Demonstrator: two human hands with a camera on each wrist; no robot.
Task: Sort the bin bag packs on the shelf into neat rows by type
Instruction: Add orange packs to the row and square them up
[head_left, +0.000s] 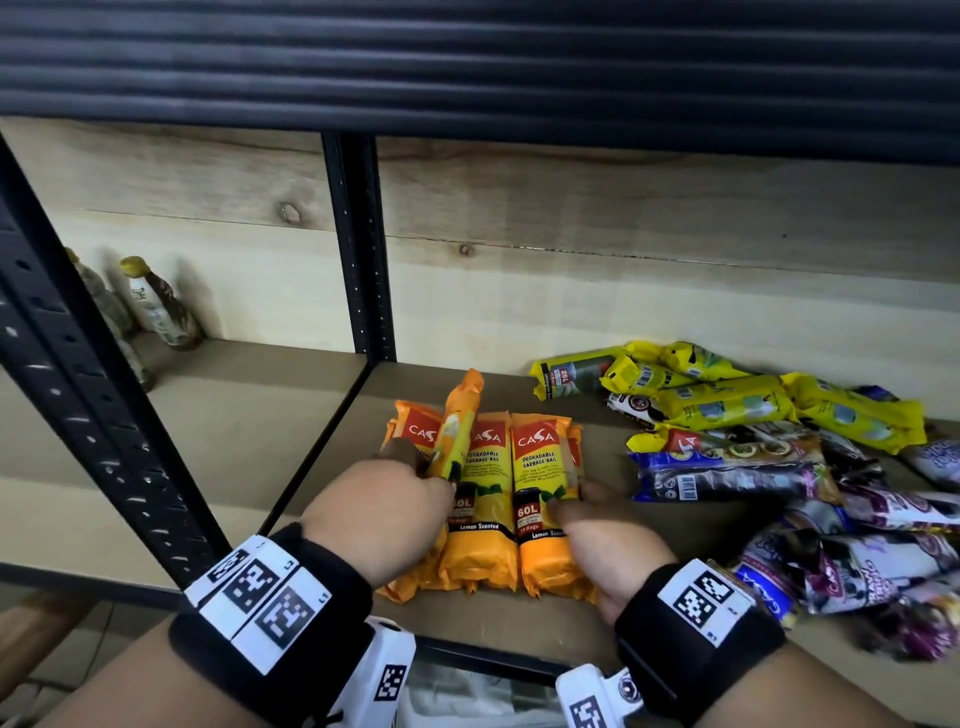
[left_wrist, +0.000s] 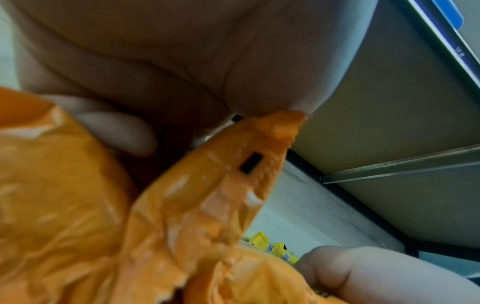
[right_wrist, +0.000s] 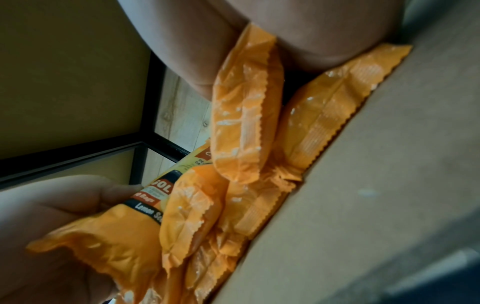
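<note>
Two light-looking, crinkly packs were held mid-body — tilted pack (head_left: 460, 415) in left hand (head_left: 384, 514), flat-lying pack (head_left: 540, 457) in right hand (head_left: 608, 540).

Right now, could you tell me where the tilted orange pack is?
In the head view, the left hand grips the tilted orange pack above the left end of the orange row, with the yellow packs further right.

Seeing red logo panels, yellow middles and black bands with white lettering on the orange packs (head_left: 540, 499). Spotting black barcodes on white patches on the yellow packs (head_left: 727, 402), plus white and black print on the purple packs (head_left: 857, 566). Getting tan off the shelf (head_left: 343, 457), black off the frame (head_left: 358, 249), pale knotty woodgrain off the back wall (head_left: 623, 208). Noticing black wristbands (head_left: 343, 582) wearing white tags with black pixel squares.
</note>
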